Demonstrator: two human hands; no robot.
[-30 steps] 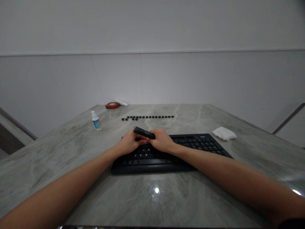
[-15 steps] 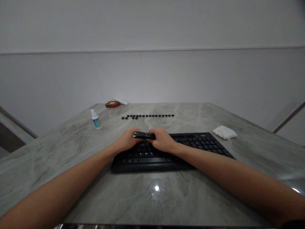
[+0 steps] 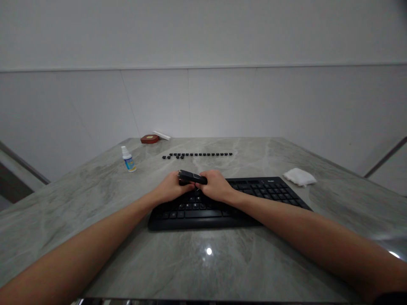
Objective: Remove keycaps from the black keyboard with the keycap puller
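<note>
A black keyboard (image 3: 203, 214) lies in front of me on the stone-patterned table. Over its upper left keys, a black keycap puller (image 3: 190, 176) is held between my two hands, slightly tilted, with a thin wire just below it. My left hand (image 3: 170, 186) is closed around the left end, its thumb reaching in underneath. My right hand (image 3: 216, 185) grips the right end with bent fingers. The keys directly under the hands are partly hidden. Beyond the keyboard, several loose black keycaps (image 3: 200, 154) lie in a long row, with a shorter row at its left.
A white spray bottle (image 3: 128, 160) with a blue label stands at the left. Farther back are a dark red box (image 3: 149, 139) and a white strip-like object (image 3: 162, 135). A folded white cloth or tissue (image 3: 299, 176) rests right of the keyboard. A wall (image 3: 222, 101) closes off the back.
The left end of the keycap puller has risen a little, so it now slants down to the right. Both hands have shifted only slightly; the keyboard and loose keycaps look unmoved.
</note>
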